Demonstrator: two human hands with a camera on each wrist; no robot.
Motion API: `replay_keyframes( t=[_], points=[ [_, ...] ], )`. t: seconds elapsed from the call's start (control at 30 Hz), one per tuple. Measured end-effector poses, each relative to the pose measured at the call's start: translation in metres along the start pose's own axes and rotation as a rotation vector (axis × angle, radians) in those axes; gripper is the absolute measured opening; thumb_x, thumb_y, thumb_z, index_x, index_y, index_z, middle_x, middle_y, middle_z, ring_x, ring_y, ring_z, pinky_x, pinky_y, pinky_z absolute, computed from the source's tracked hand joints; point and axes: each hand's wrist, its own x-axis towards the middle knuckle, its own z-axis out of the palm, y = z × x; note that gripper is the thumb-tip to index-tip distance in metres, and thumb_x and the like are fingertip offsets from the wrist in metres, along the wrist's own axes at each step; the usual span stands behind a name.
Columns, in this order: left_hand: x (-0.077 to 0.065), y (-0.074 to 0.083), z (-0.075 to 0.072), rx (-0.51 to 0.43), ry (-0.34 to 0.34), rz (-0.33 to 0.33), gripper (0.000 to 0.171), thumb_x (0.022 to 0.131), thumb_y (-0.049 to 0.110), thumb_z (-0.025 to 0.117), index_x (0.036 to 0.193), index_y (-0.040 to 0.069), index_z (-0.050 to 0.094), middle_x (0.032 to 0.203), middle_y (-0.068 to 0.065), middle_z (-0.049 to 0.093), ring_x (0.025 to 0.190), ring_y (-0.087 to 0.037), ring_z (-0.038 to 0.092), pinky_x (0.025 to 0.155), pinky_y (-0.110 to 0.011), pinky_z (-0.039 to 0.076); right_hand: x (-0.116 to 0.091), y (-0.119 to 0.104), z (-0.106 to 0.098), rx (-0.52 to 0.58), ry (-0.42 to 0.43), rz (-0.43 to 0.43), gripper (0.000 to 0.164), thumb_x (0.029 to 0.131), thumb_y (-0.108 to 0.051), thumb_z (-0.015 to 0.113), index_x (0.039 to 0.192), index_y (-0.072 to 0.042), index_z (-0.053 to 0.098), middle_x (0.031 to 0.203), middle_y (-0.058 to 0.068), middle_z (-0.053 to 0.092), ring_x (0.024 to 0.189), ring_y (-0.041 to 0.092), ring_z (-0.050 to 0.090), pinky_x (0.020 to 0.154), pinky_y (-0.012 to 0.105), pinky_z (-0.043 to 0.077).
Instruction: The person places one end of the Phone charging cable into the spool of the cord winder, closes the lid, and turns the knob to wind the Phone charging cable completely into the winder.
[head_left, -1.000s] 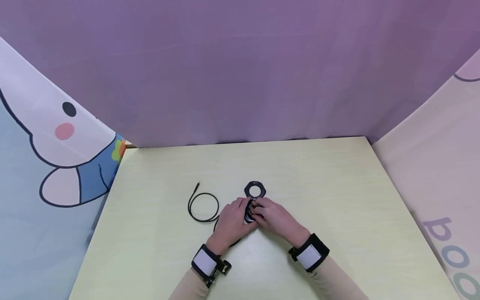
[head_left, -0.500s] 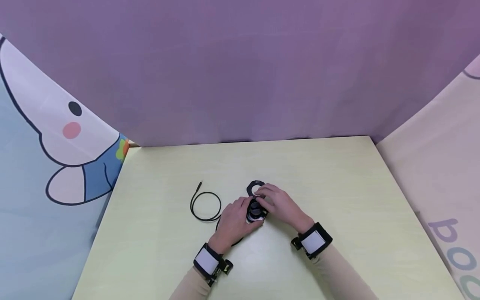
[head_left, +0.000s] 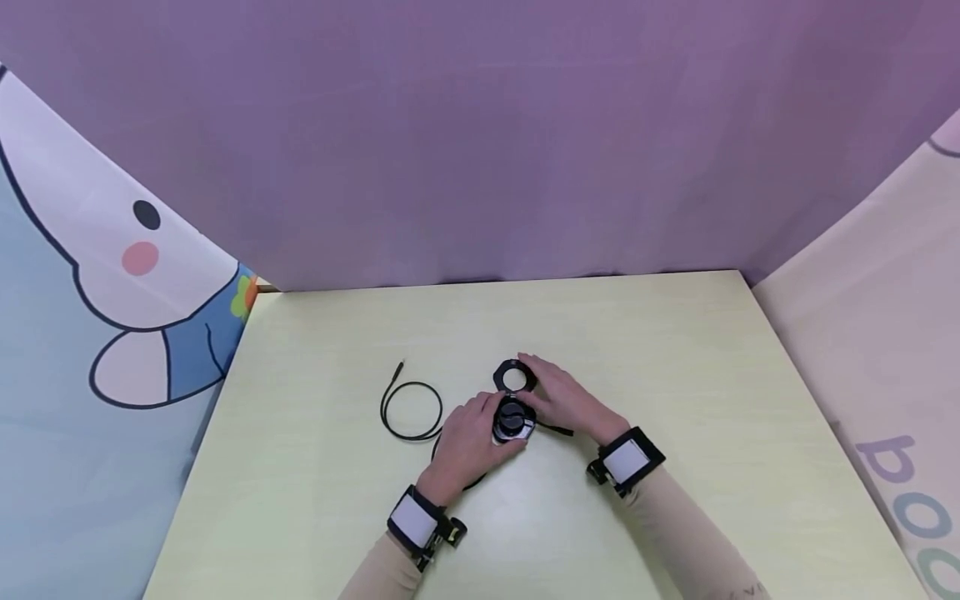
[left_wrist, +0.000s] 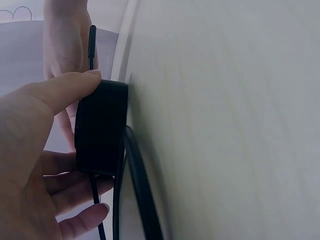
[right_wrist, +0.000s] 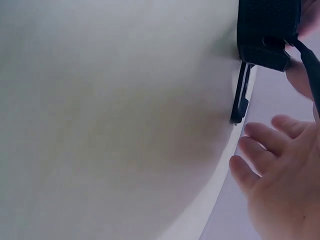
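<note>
A small black case (head_left: 513, 420) stands on the table with its ring-shaped lid (head_left: 532, 375) flipped back, away from the person. Round black parts show inside it. My left hand (head_left: 468, 442) grips the case from the left; in the left wrist view its thumb and fingers (left_wrist: 82, 192) hold opposite sides. My right hand (head_left: 566, 400) is beside the lid's right edge, and in the right wrist view its fingers are loosely extended with nothing between them. A black cable end (head_left: 557, 429) sticks out of the case to the right, under the right hand.
A loosely coiled black cable (head_left: 411, 437) with a slim plug (head_left: 397, 371) lies left of the case and runs beneath the left hand. The pale wooden table (head_left: 637, 333) meets a purple cloth (head_left: 480, 167) at the back. Printed cloth hangs at both sides.
My right hand has drawn back from inside the case, up and right to the lid's edge. The case interior and right cable end now show. My left hand keeps its grip.
</note>
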Motion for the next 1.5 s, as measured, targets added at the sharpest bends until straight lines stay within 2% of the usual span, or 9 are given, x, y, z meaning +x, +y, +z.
replay_keyframes(
  t=[0.2, 0.4, 0.53, 0.7, 0.8, 1.07, 1.27, 1.5],
  points=[
    [0.000, -0.001, 0.001, 0.008, -0.003, -0.002, 0.079, 0.084, 0.058, 0.078, 0.137, 0.002, 0.060, 0.122, -0.009, 0.067, 0.106, -0.025, 0.067, 0.084, -0.040, 0.057, 0.007, -0.001, -0.007, 0.090, -0.113, 0.100, 0.059, 0.112, -0.029, 0.045, 0.160, 0.002, 0.029, 0.161, 0.024, 0.037, 0.150, 0.038, 0.035, 0.123, 0.053, 0.030],
    [-0.001, 0.000, 0.001, 0.020, -0.024, -0.006, 0.080, 0.085, 0.060, 0.076, 0.138, 0.003, 0.059, 0.124, -0.008, 0.067, 0.108, -0.024, 0.067, 0.085, -0.039, 0.057, 0.014, -0.001, -0.012, 0.163, -0.179, 0.145, 0.060, 0.112, -0.028, 0.044, 0.162, 0.001, 0.025, 0.164, 0.022, 0.032, 0.153, 0.036, 0.030, 0.124, 0.052, 0.027],
    [0.000, 0.000, 0.002, 0.027, -0.038, -0.015, 0.080, 0.086, 0.061, 0.074, 0.140, 0.003, 0.059, 0.125, -0.008, 0.067, 0.109, -0.023, 0.066, 0.085, -0.039, 0.057, 0.018, -0.001, -0.014, 0.231, -0.188, 0.159, 0.062, 0.112, -0.031, 0.044, 0.162, 0.001, 0.024, 0.165, 0.023, 0.030, 0.153, 0.037, 0.028, 0.124, 0.053, 0.026],
    [0.000, 0.000, 0.001, 0.013, -0.048, -0.027, 0.080, 0.087, 0.061, 0.074, 0.140, 0.004, 0.058, 0.126, -0.008, 0.066, 0.110, -0.023, 0.066, 0.087, -0.039, 0.056, 0.017, -0.003, -0.019, 0.318, -0.194, 0.198, 0.062, 0.112, -0.031, 0.045, 0.163, -0.002, 0.024, 0.163, 0.022, 0.034, 0.151, 0.037, 0.033, 0.122, 0.054, 0.030],
    [0.000, 0.001, 0.001, 0.012, -0.041, -0.025, 0.080, 0.086, 0.061, 0.074, 0.140, 0.004, 0.059, 0.126, -0.008, 0.067, 0.110, -0.023, 0.066, 0.087, -0.039, 0.057, 0.017, -0.002, -0.019, 0.344, -0.194, 0.207, 0.061, 0.112, -0.029, 0.046, 0.163, -0.004, 0.025, 0.162, 0.022, 0.037, 0.149, 0.038, 0.036, 0.121, 0.055, 0.032],
    [0.000, 0.000, 0.001, 0.009, -0.036, -0.026, 0.080, 0.086, 0.061, 0.075, 0.140, 0.005, 0.059, 0.126, -0.007, 0.067, 0.111, -0.023, 0.066, 0.086, -0.039, 0.057, 0.018, 0.002, -0.020, 0.376, -0.194, 0.191, 0.064, 0.111, -0.035, 0.047, 0.163, -0.005, 0.025, 0.158, 0.023, 0.041, 0.146, 0.039, 0.040, 0.119, 0.057, 0.034],
    [0.000, 0.000, 0.001, 0.021, -0.032, -0.019, 0.080, 0.086, 0.062, 0.075, 0.139, 0.004, 0.059, 0.126, -0.008, 0.067, 0.109, -0.022, 0.067, 0.085, -0.038, 0.057, 0.017, 0.001, -0.022, 0.376, -0.128, 0.142, 0.061, 0.110, -0.034, 0.049, 0.160, -0.003, 0.032, 0.159, 0.021, 0.040, 0.146, 0.039, 0.040, 0.119, 0.056, 0.035],
    [0.000, 0.000, 0.002, 0.031, -0.018, -0.018, 0.081, 0.084, 0.062, 0.075, 0.137, 0.003, 0.061, 0.123, -0.008, 0.068, 0.107, -0.023, 0.068, 0.083, -0.038, 0.058, 0.017, -0.006, -0.023, 0.331, 0.058, 0.092, 0.050, 0.108, -0.025, 0.056, 0.153, -0.006, 0.046, 0.149, 0.017, 0.048, 0.131, 0.039, 0.053, 0.108, 0.054, 0.048]
  ],
)
